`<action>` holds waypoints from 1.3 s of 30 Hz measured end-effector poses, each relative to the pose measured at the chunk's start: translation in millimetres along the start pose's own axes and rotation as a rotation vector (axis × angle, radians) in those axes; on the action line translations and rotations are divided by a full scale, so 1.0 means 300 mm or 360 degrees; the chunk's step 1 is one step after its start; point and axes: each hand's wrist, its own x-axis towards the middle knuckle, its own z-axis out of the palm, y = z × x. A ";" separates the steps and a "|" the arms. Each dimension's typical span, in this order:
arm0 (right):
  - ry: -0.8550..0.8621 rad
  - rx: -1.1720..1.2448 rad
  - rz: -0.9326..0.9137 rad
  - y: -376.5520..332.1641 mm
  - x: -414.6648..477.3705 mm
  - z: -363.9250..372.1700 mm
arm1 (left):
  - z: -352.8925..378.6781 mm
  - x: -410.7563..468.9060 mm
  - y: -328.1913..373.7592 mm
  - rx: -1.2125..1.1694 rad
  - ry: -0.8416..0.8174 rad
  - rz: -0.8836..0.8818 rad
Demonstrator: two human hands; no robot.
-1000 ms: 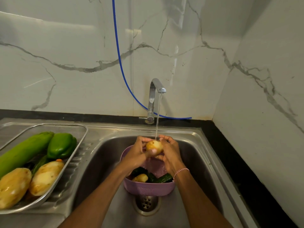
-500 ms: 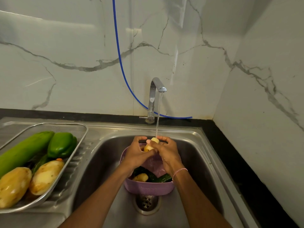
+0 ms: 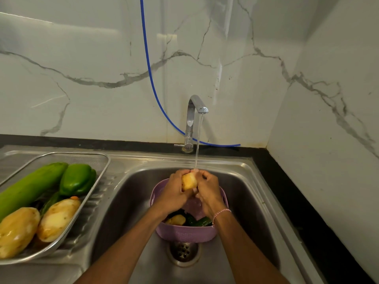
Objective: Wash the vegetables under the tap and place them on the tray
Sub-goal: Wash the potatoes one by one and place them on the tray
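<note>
Over the purple basket (image 3: 184, 232) in the sink (image 3: 131, 201), under the thin stream from the tap (image 3: 193, 117): small yellow potato (image 3: 189, 181) clasped between both hands, left hand (image 3: 173, 194) curled round its left side, right hand (image 3: 208, 191) curled round its right, water landing on top. Well apart to the left, mesh tray (image 3: 100, 177) holding two pale potatoes (image 3: 18, 230), green pepper (image 3: 77, 179), long green gourd (image 3: 30, 187).
</note>
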 end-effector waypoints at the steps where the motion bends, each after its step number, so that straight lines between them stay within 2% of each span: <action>1: -0.0062 0.0054 0.0049 -0.003 0.004 -0.007 | 0.000 -0.003 -0.001 -0.0053 -0.0053 0.0029; 4: -0.0351 0.0347 0.0173 -0.011 0.009 -0.023 | -0.010 -0.001 -0.001 -0.0070 -0.0015 0.0026; 7: -0.0399 0.0408 0.0153 -0.035 -0.015 -0.017 | -0.029 0.000 0.009 -0.0066 0.0103 -0.0020; 13: 0.0157 0.0090 -0.0045 -0.031 -0.017 -0.002 | -0.013 0.001 0.010 -0.0209 0.0150 0.0055; 15: 0.0211 0.0065 -0.0020 -0.024 -0.012 -0.006 | -0.007 0.001 0.015 -0.0220 0.0149 0.0064; 18: -0.0082 0.0195 0.0079 -0.026 -0.005 -0.026 | -0.003 0.008 0.004 -0.0311 0.0207 -0.0041; 20: -0.0359 0.0336 0.0106 -0.039 -0.018 -0.030 | -0.014 0.007 0.016 -0.0651 0.0242 -0.0217; 22: -0.0483 0.0344 0.0084 -0.050 -0.031 -0.027 | -0.032 -0.003 0.041 -0.0997 0.0205 -0.0354; 25: -0.0468 0.0278 0.0082 -0.055 -0.039 -0.028 | -0.054 -0.026 0.063 -0.1204 0.0013 -0.0406; 28: -0.0324 0.0169 0.0090 -0.059 -0.030 -0.031 | -0.049 -0.037 0.082 -0.1356 -0.0166 -0.0365; 32: -0.0181 0.0099 0.0119 -0.041 -0.016 -0.036 | -0.021 -0.036 0.089 -0.1210 -0.0132 -0.0270; 36: -0.0454 -0.0159 -0.0045 -0.033 -0.017 -0.055 | -0.031 -0.034 0.073 -0.1128 0.0151 -0.0382; 39: -0.0601 -0.0120 0.0007 -0.030 -0.017 -0.050 | -0.055 -0.024 0.046 -0.1103 0.0128 -0.0408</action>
